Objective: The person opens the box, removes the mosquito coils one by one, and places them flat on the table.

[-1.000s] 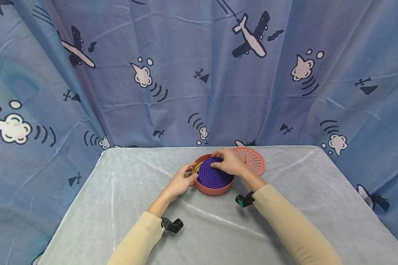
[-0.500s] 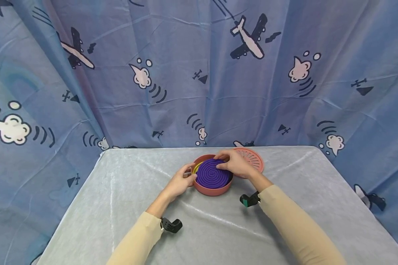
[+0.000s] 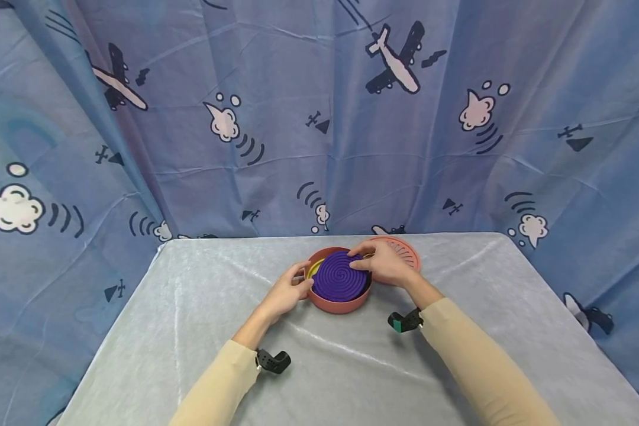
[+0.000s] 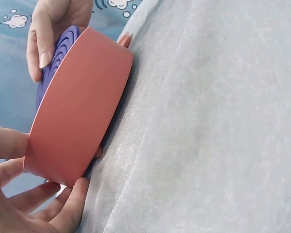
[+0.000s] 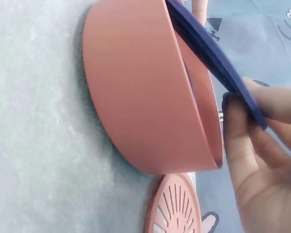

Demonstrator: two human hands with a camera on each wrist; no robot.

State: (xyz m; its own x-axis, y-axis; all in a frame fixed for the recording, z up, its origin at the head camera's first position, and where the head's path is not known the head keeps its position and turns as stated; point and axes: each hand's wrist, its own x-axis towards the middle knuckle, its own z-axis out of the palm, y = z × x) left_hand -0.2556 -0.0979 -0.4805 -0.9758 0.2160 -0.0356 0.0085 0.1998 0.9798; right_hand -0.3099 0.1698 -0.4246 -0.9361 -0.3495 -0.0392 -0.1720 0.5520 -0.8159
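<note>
A round terracotta-coloured container (image 3: 336,306) stands near the far edge of the table. My left hand (image 3: 283,296) holds its left side, thumb at the rim and fingers lower on the wall in the left wrist view. With thumb and fingers, my right hand (image 3: 387,264) pinches the right edge of a purple spiral-ribbed coaster (image 3: 339,278). That coaster (image 5: 211,53) leans at a slant, its pinched side raised above the rim in the right wrist view. Something yellow (image 3: 314,270) shows inside the container at the left, mostly covered by the coaster.
Behind my right hand, a round slotted terracotta disc (image 3: 409,255) lies flat on the table, partly hidden by the hand and container. A pale cloth (image 3: 218,331) covers the table. A blue curtain (image 3: 277,177) with printed planes hangs behind it.
My right hand has shifted a little to the right, from over the purple coaster to its right edge. My left hand stays at the container's side. The whole head view has drifted slightly.
</note>
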